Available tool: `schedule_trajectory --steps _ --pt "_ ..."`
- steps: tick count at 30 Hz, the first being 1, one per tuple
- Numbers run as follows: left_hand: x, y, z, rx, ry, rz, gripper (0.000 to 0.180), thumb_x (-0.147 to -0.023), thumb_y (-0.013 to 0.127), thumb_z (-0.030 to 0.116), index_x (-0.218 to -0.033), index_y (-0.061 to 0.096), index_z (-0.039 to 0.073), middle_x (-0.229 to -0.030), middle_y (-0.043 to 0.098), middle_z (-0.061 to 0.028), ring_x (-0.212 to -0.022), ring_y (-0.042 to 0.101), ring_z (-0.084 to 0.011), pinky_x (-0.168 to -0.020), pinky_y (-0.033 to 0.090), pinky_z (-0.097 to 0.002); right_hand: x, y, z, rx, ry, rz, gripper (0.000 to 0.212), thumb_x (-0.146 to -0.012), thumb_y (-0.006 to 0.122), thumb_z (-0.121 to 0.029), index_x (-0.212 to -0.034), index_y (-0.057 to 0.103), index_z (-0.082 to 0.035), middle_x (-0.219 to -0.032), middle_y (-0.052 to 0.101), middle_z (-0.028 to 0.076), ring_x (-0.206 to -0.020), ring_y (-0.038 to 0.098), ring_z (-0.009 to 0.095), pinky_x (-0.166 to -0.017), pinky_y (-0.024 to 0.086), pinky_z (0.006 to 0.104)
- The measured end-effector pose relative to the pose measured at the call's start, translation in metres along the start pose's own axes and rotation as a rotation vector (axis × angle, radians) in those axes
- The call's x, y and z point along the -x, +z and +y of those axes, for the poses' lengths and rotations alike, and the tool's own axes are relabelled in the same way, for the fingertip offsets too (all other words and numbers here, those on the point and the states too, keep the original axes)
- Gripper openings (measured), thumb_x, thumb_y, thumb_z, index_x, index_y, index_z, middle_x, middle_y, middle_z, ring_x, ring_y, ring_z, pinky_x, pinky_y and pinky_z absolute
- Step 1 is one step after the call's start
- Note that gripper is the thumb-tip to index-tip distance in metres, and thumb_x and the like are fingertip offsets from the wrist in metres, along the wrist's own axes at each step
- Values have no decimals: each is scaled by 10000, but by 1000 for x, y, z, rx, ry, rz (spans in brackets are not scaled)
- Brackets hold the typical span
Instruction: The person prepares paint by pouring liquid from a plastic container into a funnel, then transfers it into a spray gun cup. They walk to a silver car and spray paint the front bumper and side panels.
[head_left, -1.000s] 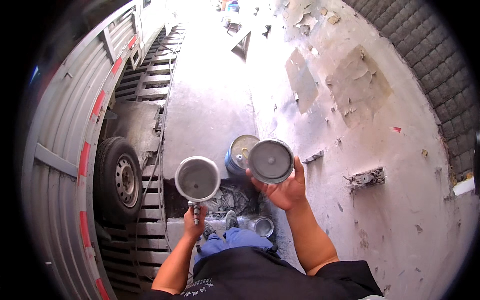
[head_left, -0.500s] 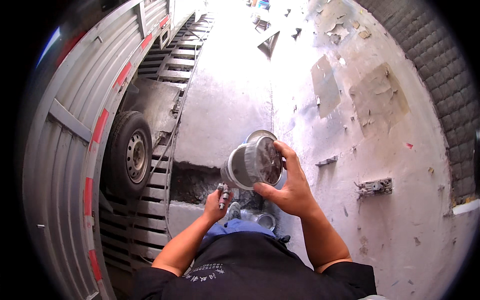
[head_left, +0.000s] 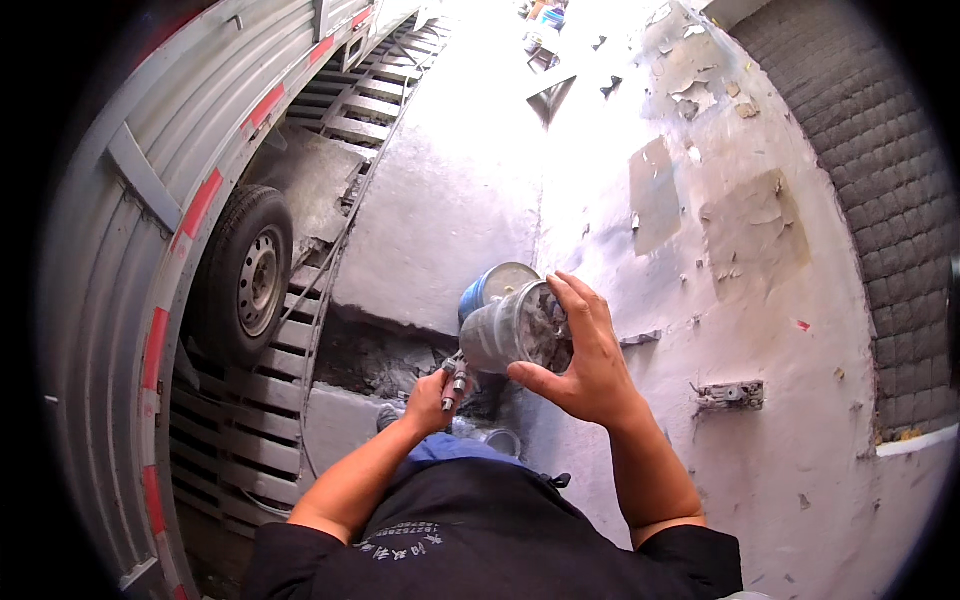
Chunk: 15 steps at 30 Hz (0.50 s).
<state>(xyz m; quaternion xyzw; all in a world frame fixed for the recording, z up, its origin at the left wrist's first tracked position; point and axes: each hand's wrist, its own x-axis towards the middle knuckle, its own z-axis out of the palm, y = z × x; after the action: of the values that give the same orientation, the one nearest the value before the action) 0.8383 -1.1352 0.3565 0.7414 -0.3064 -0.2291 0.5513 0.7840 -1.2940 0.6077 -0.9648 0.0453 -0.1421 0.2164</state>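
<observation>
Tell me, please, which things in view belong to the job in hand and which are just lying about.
In the job:
grey cylindrical container, in the right hand
silver metal tool, in the left hand

Probably just lying about:
blue round bucket beyond the hands (role unclear)
pale-rimmed round container near the legs
grey triangular piece farther off

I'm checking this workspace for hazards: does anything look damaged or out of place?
Yes. Beyond the left hand, a dark, ragged-edged hollow interrupts the otherwise flat floor. The pale wall on the right looks damaged too, cracked and flaky at a brownish patch.
</observation>
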Motion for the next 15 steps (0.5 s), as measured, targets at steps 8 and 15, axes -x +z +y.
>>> schedule_trajectory --steps 8,15 --pt "-2 0 -3 74 -8 -82 320 -853 634 327 -922 598 17 -757 630 -221 -748 613 -410 -623 471 -449 -6 -14 10 49 -231 -124 856 -615 796 -279 -1321 391 -15 -1335 399 218 -1221 388 402 -1010 354 470" --pt "-4 -1 13 91 -1 -134 318 -852 633 341 -959 604 44 -788 633 -223 -780 609 -417 -635 471 -452 -8 -25 18 -12 -315 -178 874 -579 784 -214 -1322 371 -10 -1355 389 219 -1234 376 411 -1025 340 476"
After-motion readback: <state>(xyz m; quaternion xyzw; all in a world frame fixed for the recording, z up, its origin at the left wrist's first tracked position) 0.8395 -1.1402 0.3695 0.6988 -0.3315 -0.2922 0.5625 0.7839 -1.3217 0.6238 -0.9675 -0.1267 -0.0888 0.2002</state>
